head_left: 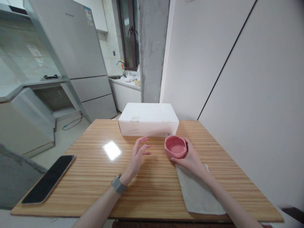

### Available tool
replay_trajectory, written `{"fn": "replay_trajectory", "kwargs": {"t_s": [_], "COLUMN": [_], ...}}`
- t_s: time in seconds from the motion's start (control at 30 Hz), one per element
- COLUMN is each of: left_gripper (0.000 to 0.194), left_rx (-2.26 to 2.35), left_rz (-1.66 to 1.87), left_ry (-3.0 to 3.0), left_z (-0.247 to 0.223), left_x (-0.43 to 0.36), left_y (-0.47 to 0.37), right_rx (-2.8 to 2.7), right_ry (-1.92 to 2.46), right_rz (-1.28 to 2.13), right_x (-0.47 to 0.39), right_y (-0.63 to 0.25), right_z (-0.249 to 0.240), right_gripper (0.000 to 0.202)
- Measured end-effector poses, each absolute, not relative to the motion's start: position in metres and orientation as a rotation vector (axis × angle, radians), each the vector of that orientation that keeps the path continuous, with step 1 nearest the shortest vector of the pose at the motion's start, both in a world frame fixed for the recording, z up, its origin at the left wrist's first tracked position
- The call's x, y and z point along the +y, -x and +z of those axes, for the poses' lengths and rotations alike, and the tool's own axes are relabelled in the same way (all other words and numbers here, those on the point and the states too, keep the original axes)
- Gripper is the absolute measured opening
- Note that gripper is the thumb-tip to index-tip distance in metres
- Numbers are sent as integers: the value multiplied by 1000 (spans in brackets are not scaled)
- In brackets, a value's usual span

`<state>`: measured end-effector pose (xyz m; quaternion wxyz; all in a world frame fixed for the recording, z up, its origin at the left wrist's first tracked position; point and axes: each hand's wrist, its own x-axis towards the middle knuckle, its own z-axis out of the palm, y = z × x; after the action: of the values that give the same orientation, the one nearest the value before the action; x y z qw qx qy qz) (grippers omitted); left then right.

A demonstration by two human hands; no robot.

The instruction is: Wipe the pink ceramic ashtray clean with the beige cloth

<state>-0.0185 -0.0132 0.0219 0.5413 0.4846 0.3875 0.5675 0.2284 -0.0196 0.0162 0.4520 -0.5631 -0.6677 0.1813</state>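
Note:
A pink bowl (175,146) with a wavy, faceted rim is gripped at its right side by my right hand (188,158), thumb at the near side and fingers around the far right. Its inside shows no contents. Beneath my right wrist and forearm lies a pale grey-beige cloth (197,193), folded flat. My left hand (137,155), with a watch (118,184) on its wrist, hovers left of the bowl, fingers apart and holding nothing. A gap separates it from the bowl.
A white box (148,122) stands at the far edge of the wooden table (95,180). On the left edge rests a dark flat device (48,180). Beyond are a fridge (78,44), a sink counter and a grey pillar (153,50); a white wall (256,104) borders the right.

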Motion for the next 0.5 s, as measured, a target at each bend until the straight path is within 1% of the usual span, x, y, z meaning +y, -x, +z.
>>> {"fn": "replay_trajectory", "kwargs": {"t_s": [0.2, 0.5], "left_gripper": [31, 32], "left_rx": [954, 963], "left_rz": [1334, 1328], "left_ry": [-1164, -1157], "left_z": [16, 12], "left_x": [-12, -11], "left_y": [18, 19], "right_rx": [-1520, -1526], "right_ry": [1437, 1459], "right_rz": [449, 461], "right_x": [-16, -18], "right_y": [-256, -269], "right_z": [-5, -7], "right_gripper": [79, 84]}}
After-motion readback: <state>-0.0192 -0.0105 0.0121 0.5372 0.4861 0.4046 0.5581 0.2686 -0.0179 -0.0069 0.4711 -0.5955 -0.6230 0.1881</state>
